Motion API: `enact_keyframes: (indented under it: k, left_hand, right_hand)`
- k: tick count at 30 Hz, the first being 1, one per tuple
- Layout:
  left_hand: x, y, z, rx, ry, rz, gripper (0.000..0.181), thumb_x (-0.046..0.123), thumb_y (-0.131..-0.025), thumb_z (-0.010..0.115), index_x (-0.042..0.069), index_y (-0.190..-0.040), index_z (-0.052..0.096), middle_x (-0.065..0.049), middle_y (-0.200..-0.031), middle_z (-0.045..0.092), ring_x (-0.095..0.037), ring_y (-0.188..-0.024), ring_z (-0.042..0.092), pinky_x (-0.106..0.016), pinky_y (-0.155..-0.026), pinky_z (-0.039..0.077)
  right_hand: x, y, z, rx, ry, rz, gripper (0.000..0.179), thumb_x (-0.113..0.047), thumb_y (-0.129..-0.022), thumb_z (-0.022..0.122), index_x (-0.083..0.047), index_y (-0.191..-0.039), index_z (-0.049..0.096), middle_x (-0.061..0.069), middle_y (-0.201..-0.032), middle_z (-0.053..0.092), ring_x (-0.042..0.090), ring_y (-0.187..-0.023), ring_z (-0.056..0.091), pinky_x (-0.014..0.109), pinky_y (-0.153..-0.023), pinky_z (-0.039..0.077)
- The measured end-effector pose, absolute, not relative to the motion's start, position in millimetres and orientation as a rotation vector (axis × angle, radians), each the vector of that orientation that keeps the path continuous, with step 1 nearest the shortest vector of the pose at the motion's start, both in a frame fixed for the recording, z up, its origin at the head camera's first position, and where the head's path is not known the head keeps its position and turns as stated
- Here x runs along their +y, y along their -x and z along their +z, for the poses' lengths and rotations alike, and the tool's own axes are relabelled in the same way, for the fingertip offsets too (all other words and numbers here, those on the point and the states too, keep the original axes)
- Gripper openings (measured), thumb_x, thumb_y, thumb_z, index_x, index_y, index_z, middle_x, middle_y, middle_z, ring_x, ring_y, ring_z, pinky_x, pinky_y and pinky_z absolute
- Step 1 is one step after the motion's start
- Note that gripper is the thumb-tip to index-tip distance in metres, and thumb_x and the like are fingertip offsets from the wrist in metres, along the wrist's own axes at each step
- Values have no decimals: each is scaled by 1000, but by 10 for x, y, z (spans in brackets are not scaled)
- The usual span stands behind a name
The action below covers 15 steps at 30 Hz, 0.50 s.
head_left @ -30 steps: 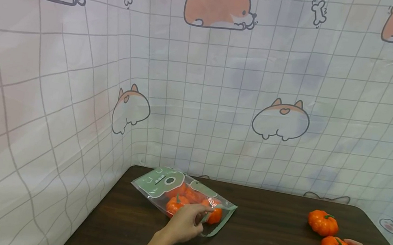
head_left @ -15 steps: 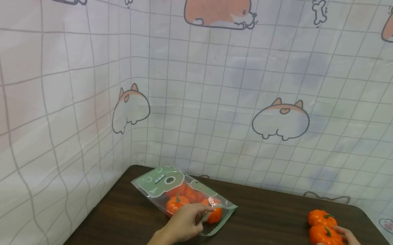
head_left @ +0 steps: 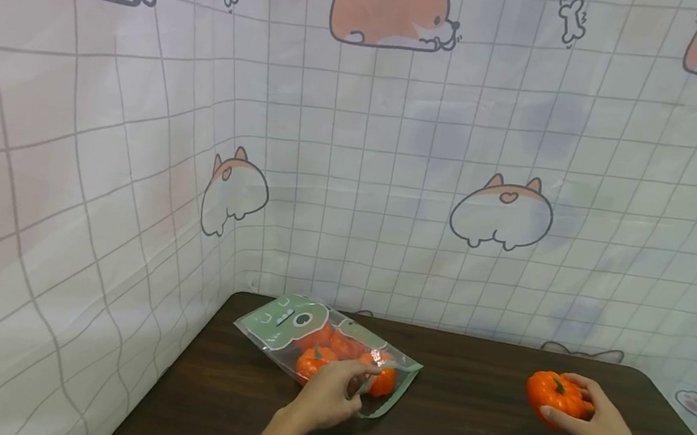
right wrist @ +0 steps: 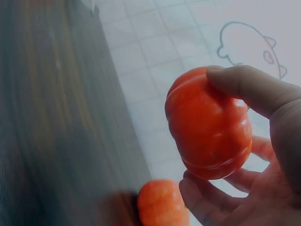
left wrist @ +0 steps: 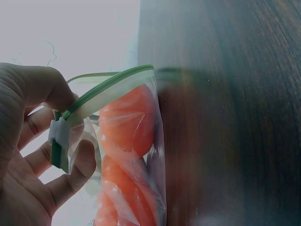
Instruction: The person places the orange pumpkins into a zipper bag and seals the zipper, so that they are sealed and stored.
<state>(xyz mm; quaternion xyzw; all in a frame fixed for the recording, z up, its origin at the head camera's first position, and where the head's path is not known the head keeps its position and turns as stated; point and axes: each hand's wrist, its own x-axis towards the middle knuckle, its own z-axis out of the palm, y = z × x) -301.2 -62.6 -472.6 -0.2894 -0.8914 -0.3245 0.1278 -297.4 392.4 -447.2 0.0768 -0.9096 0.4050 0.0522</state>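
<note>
In the head view a clear zip bag (head_left: 283,322) with a green cartoon print lies on its side at the left, holding several orange toy pumpkins (head_left: 312,362). My left hand (head_left: 329,396) grips the green zip edge of its mouth. The left wrist view shows that green edge (left wrist: 113,82) with a white slider (left wrist: 59,132) near the fingers; the mouth gapes. At the right, my right hand (head_left: 597,422) holds another orange pumpkin (head_left: 552,393) between thumb and fingers, raised off the table. One more pumpkin (right wrist: 162,205) rests on the table behind it, mostly hidden in the head view.
The dark wooden table (head_left: 461,420) spreads between the two hands. A white gridded cloth (head_left: 383,251) with cartoon dogs hangs along its back and left sides.
My right hand has lifted the pumpkin from the table and carried it left and up, passing in front of the other loose pumpkin. My left hand and the bag stay put.
</note>
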Motion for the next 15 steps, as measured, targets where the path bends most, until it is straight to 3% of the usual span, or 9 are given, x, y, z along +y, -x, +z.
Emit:
enact_keyframes:
  k: [4,9,15]
  left_hand:
    - [-630,3015,-4728,-2584,851,-929,54,-3,-78,67,16,-128,71,8,-87,62,-4,-71,52,-17,-64,43]
    - [-632,3024,-4738,-2562,862,-913,53,-4,-77,67,14,-127,71,7,-89,64,-6,-72,54,-16,-65,43]
    - [-619,3013,-4725,-2576,860,-925,55,-5,-78,67,15,-128,71,7,-89,64,-5,-71,53,-16,-64,43]
  right_hand:
    - [3743,3005,-4417,-2706,-287,1322,79,-31,-96,70,-2,-155,26,31,-145,40,6,-101,53,28,-73,54]
    - [3514,3074,-4342,-2673,-328,1446,83,-31,-97,70,-3,-158,21,30,-149,34,24,-111,55,32,-77,55]
    - [3323,3146,-4317,-2661,-351,1447,82,-32,-98,68,-5,-159,21,29,-150,37,27,-114,55,35,-79,54]
